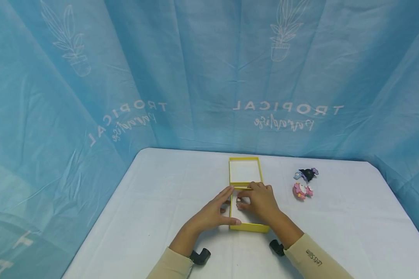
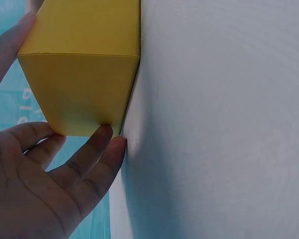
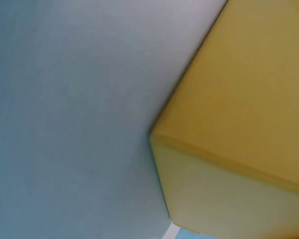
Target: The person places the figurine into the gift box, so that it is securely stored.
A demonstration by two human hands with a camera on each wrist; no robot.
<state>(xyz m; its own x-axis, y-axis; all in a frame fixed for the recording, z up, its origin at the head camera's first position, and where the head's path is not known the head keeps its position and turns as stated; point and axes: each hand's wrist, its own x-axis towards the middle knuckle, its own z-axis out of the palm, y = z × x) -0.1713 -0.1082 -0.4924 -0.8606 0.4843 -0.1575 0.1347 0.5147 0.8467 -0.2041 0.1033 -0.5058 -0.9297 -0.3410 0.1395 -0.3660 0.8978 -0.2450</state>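
A yellow box (image 1: 249,227) with a white inside stands in front of me on the table. My left hand (image 1: 213,213) holds it at its left side, thumb on the front rim and forefinger near the back corner. In the left wrist view several fingertips rest on the box's yellow outer wall (image 2: 84,89). My right hand (image 1: 263,201) reaches down into the box and pinches a small figurine (image 1: 238,202) between thumb and forefinger, its other fingers over the back rim. The right wrist view shows the box's outer walls (image 3: 239,99), but the hand is out of sight.
A second shallow yellow-edged tray (image 1: 245,170), white inside, lies just behind the box. To the right are a pink figurine (image 1: 302,191) and a black and purple one (image 1: 308,174) with a light blue part. A blue curtain (image 1: 209,77) hangs behind the white table (image 1: 160,186).
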